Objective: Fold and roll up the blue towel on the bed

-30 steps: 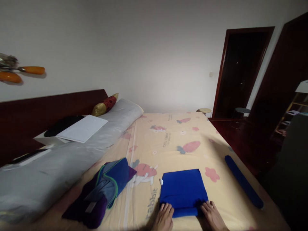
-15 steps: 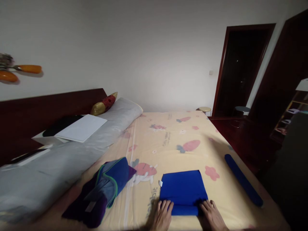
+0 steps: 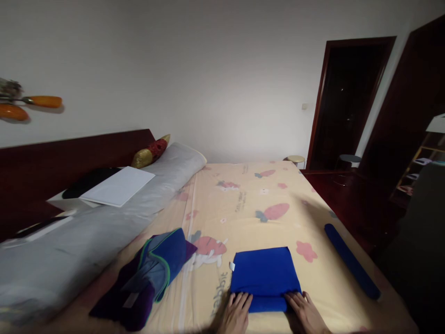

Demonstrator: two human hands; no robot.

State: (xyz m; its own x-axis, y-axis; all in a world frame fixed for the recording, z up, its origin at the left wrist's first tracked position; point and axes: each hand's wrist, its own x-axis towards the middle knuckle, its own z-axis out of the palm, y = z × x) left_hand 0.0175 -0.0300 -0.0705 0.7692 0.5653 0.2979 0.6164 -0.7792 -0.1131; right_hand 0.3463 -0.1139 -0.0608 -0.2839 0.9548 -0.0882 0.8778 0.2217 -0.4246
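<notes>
Since both the left hand (image 3: 237, 311) and right hand (image 3: 306, 311) lie flat, fingers spread, holding nothing, just pressing the rolled near edge of the blue towel (image 3: 264, 277) on the bed (image 3: 264, 195), uneven pressure could probably skew the roll. A purple clothes pile (image 3: 148, 278) sits close on the left, a blue roll (image 3: 351, 262) farther right.

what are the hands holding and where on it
Both hands are on the folded blue cloth at its near rolled edge: left hand at the left corner, right hand at the right corner.
</notes>
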